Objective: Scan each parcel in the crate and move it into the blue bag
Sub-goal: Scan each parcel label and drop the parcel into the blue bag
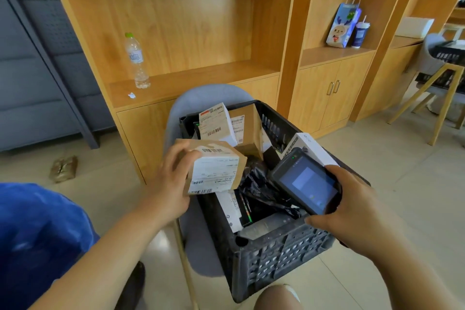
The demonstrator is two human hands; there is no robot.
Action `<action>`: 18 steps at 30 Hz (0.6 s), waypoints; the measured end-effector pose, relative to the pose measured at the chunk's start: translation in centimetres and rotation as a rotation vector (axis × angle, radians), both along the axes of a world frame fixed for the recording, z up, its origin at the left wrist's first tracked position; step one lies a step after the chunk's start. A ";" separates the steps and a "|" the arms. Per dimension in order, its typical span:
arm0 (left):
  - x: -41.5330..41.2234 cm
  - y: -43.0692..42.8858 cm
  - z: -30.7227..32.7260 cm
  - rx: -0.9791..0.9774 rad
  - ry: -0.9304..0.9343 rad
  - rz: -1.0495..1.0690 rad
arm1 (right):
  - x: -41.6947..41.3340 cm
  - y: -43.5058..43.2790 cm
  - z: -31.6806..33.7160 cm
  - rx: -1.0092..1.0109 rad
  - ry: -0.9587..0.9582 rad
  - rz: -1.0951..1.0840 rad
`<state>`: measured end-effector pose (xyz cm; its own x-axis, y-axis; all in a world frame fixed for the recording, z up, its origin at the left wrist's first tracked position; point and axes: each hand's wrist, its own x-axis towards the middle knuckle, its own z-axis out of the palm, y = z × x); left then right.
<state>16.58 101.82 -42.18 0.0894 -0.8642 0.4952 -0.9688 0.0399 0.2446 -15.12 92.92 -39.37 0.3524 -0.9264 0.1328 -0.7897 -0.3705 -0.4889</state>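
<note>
Gripping a small brown cardboard parcel (216,168) in the left hand (171,178), fingers curled over its top and left side, above the left rim of the black slatted plastic crate (276,259). Tilted, with a white shipping label facing the camera; barcodes visible at the label's top and bottom, print too small to read. Clasping a dark handheld scanner with a lit blue-grey screen (305,184) in the right hand (352,211), fingers wrapped round its right end, over the crate and near the parcel. Resting on a grey upholstered chair (201,98): the crate, holding a white-labelled barcoded carton (216,124), a brown carton (247,131), a crumpled black plastic mailer (261,189) and a long white box (312,148) against the right rim. Standing at lower left, well apart from the parcel: the blue plastic bag (37,234). Standing on the wooden shelf (201,78): a clear water bottle with a green cap (136,60), blue label unreadable.
</note>
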 end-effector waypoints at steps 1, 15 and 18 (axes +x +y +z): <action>0.2 0.4 -0.4 0.009 0.031 -0.005 | 0.3 0.1 -0.1 0.009 0.004 0.017; -1.8 -0.9 -1.8 -0.105 1.022 0.221 | 1.6 1.3 0.0 -0.005 0.032 0.043; -2.1 -1.4 -1.9 -0.054 1.229 0.337 | 1.7 1.5 0.3 -0.006 0.053 0.045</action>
